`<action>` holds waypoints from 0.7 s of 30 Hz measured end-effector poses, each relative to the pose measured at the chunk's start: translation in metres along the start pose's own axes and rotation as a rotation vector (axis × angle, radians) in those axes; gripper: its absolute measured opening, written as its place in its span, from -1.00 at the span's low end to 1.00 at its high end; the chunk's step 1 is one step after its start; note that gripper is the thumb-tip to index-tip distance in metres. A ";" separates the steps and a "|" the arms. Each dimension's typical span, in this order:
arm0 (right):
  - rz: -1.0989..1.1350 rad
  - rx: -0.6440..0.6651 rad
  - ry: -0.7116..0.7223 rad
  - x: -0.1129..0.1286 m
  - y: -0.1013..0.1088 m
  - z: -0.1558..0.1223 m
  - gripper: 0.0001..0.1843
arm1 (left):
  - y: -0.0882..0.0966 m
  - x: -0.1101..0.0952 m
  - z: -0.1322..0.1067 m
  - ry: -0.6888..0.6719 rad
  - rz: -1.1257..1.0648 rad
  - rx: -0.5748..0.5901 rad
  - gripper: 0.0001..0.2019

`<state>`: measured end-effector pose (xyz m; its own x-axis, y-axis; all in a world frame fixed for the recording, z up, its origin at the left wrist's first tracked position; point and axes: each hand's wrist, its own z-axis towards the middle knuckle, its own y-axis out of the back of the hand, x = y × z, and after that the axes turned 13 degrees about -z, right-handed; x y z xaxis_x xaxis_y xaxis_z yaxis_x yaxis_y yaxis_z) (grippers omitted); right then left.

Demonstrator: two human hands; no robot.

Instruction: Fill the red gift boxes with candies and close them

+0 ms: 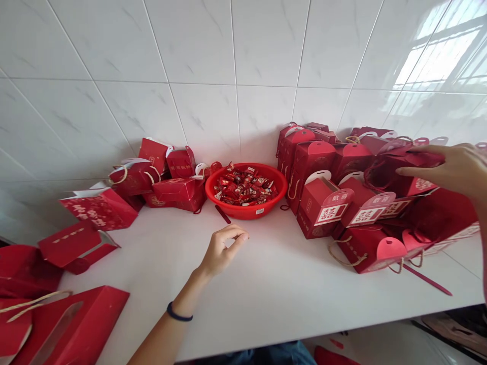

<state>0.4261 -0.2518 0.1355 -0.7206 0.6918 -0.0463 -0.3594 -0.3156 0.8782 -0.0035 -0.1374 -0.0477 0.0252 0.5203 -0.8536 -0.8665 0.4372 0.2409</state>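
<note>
The person's right hand (452,167) is reaching out to the far right, its fingers stretching leftward over the top of a dark red cardboard gift box (391,170) with the thumb running beneath them; whether it is actually gripping the flap or only resting on it cannot be told. That box is sitting on top of a crowded pile of upright red paper gift boxes with pink tabs (323,205), directly under the right hand and well apart from the left. The left hand (220,249) is hovering just over the white table (274,294) near the middle, loosely curled, thumb and forefinger nearly meeting but holding nothing. Straight ahead of it, near its fingertips, a round red plastic basin (247,212) is holding small red wrapped candies (245,186), with a thin red strip (222,214) lying between hand and basin. More red boxes, some tipped over (175,191), are lying to the left.
</note>
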 end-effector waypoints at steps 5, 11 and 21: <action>0.081 0.098 -0.029 -0.003 -0.019 0.003 -0.38 | -0.002 0.003 0.000 -0.013 0.028 0.057 -0.73; -0.023 0.005 0.006 -0.006 -0.028 -0.012 -0.15 | -0.004 0.003 0.000 0.001 0.055 0.096 -0.73; 0.004 -0.158 -0.073 -0.013 -0.054 -0.028 -0.30 | -0.004 0.005 -0.001 0.005 0.073 0.121 -0.73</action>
<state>0.4384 -0.2618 0.0758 -0.6793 0.7338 -0.0029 -0.4496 -0.4130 0.7920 -0.0006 -0.1368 -0.0530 -0.0385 0.5506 -0.8339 -0.7997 0.4834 0.3561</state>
